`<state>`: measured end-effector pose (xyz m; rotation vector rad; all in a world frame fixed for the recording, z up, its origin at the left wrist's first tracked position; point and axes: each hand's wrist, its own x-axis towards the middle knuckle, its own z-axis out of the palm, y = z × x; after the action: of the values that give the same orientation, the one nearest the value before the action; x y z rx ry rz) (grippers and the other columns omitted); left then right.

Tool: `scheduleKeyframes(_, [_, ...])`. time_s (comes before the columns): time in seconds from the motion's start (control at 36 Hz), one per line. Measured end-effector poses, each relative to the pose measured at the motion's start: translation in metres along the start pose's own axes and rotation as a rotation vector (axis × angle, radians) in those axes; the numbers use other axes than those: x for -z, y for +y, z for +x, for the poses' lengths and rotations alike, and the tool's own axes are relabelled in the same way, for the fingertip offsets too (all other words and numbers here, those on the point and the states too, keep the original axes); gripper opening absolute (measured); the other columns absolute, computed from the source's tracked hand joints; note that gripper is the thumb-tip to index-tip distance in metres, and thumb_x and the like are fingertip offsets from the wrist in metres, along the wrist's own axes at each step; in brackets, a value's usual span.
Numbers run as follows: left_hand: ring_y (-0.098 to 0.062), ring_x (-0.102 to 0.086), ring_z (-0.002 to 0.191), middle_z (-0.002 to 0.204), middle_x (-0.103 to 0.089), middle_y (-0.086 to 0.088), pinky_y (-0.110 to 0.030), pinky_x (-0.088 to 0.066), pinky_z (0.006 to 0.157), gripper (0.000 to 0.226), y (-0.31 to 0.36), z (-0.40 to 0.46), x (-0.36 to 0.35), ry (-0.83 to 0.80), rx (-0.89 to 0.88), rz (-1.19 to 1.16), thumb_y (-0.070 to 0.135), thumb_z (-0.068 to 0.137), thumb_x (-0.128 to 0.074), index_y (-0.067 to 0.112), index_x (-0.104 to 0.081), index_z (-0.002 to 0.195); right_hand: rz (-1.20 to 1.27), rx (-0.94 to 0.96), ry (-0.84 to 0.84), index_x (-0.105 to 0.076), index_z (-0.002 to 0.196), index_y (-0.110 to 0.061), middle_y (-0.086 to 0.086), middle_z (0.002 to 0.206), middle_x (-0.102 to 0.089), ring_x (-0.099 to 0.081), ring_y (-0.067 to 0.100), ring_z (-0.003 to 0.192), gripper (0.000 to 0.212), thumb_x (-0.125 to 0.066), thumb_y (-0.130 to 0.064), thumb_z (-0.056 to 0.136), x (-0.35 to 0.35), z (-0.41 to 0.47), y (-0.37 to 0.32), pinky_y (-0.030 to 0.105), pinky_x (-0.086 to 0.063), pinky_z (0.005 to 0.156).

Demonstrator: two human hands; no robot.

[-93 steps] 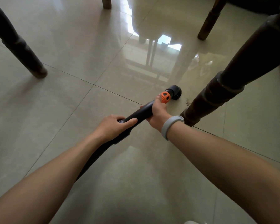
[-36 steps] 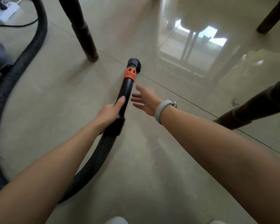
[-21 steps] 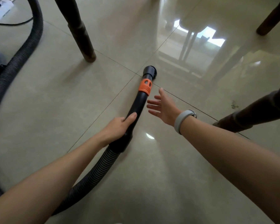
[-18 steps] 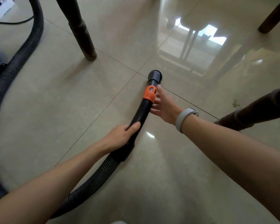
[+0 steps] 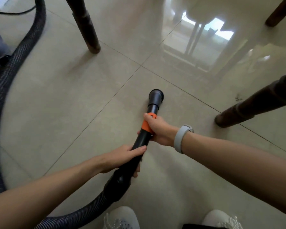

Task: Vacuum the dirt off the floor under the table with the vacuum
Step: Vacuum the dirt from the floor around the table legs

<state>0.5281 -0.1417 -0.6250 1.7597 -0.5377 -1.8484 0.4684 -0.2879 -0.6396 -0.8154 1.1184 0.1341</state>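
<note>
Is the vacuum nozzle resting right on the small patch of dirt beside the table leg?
No, the nozzle sits well left of the dirt near the table leg.

Glossy beige tiled floor beneath a table.
Three dark wooden table legs stand on it: one upper left, one right, one far upper right. A ribbed vacuum hose lies curving along the left. A small patch of dirt sits just beside the right leg. Two white shoes stand at the near edge.
</note>
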Motion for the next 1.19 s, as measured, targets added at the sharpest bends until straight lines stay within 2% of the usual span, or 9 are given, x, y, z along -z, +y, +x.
scheduleKeyframes(0.17, [-0.024, -0.060, 0.050, 0.060, -0.060, -0.009, -0.031, -0.049, 0.054, 0.036, -0.031, -0.016, -0.002, 0.268, -0.025, 0.034, 0.043, 0.098, -0.042, 0.009, -0.044, 0.085, -0.035, -0.064, -0.085, -0.040, 0.087, -0.018, 0.008, 0.093, -0.049, -0.058, 0.032, 0.099, 0.018, -0.049, -0.028, 0.098, -0.031, -0.004, 0.012, 0.051, -0.049, 0.094])
scheduleKeyframes(0.28, [-0.025, -0.057, 0.046, 0.054, -0.058, -0.007, -0.030, -0.047, 0.050, 0.035, -0.036, -0.018, -0.002, 0.319, -0.052, 0.034, 0.041, 0.098, -0.041, 0.010, -0.042, 0.082, -0.041, -0.021, -0.001, -0.043, 0.095, -0.015, 0.007, 0.089, -0.050, -0.065, 0.034, 0.092, 0.014, -0.050, -0.027, 0.095, -0.043, -0.003, 0.018, 0.046, -0.055, 0.082])
scheduleKeyframes(0.39, [-0.022, -0.055, 0.041, 0.052, -0.057, -0.005, -0.026, -0.045, 0.046, 0.036, -0.028, -0.013, -0.013, 0.231, -0.055, 0.154, 0.042, 0.098, -0.043, 0.011, -0.042, 0.078, -0.028, -0.014, 0.175, -0.042, 0.117, -0.010, 0.010, 0.100, -0.052, -0.063, 0.028, 0.088, 0.033, -0.052, -0.027, 0.091, -0.023, -0.010, 0.031, 0.041, -0.056, 0.072])
scheduleKeyframes(0.5, [-0.013, -0.053, 0.041, 0.061, -0.054, -0.007, -0.024, -0.046, 0.043, 0.030, -0.020, 0.001, -0.033, 0.034, -0.042, 0.334, 0.042, 0.098, -0.045, 0.014, -0.045, 0.087, 0.010, -0.063, 0.297, -0.046, 0.115, -0.012, 0.009, 0.098, -0.049, -0.054, 0.020, 0.076, 0.029, -0.051, -0.029, 0.093, 0.024, -0.028, 0.055, 0.032, -0.049, 0.054])
scheduleKeyframes(0.72, [-0.014, -0.055, 0.047, 0.065, -0.056, -0.003, -0.025, -0.049, 0.049, 0.047, 0.012, 0.039, -0.074, -0.243, -0.030, 0.608, 0.053, 0.094, -0.045, 0.010, -0.050, 0.112, 0.213, -0.164, 0.403, -0.040, 0.107, -0.015, 0.008, 0.091, -0.048, -0.054, 0.023, 0.078, 0.015, -0.045, -0.026, 0.098, 0.101, -0.072, 0.071, 0.043, -0.050, 0.078])
scheduleKeyframes(0.83, [-0.015, -0.057, 0.046, 0.062, -0.059, -0.003, -0.026, -0.050, 0.051, 0.045, 0.022, 0.052, -0.073, -0.234, -0.054, 0.620, 0.053, 0.095, -0.042, 0.008, -0.050, 0.100, 0.206, -0.179, 0.373, -0.038, 0.109, -0.014, 0.010, 0.096, -0.050, -0.054, 0.024, 0.078, 0.018, -0.045, -0.026, 0.098, 0.112, -0.067, 0.056, 0.041, -0.050, 0.077])
scheduleKeyframes(0.94, [-0.015, -0.056, 0.044, 0.059, -0.060, -0.003, -0.025, -0.048, 0.050, 0.042, 0.016, 0.054, -0.060, -0.174, -0.031, 0.547, 0.052, 0.096, -0.041, 0.011, -0.050, 0.091, 0.136, -0.158, 0.409, -0.039, 0.112, -0.016, 0.012, 0.115, -0.048, -0.054, 0.027, 0.091, 0.020, -0.045, -0.030, 0.098, 0.095, -0.053, 0.049, 0.036, -0.050, 0.057])
scheduleKeyframes(1.08, [-0.017, -0.056, 0.043, 0.051, -0.060, -0.002, -0.023, -0.046, 0.050, 0.044, 0.023, 0.063, -0.042, -0.007, -0.086, 0.482, 0.052, 0.096, -0.041, 0.014, -0.048, 0.076, 0.114, -0.085, 0.407, -0.041, 0.103, -0.016, 0.010, 0.109, -0.050, -0.055, 0.028, 0.098, 0.017, -0.044, -0.033, 0.099, 0.079, -0.037, 0.017, 0.039, -0.052, 0.073])
scheduleKeyframes(1.19, [-0.021, -0.054, 0.042, 0.052, -0.058, -0.006, -0.026, -0.045, 0.047, 0.043, 0.035, 0.069, -0.037, -0.003, -0.096, 0.428, 0.050, 0.096, -0.042, 0.013, -0.046, 0.075, 0.105, -0.029, 0.440, -0.044, 0.091, -0.017, 0.009, 0.106, -0.049, -0.054, 0.027, 0.096, 0.018, -0.044, -0.034, 0.098, 0.076, -0.033, 0.005, 0.037, -0.053, 0.075])
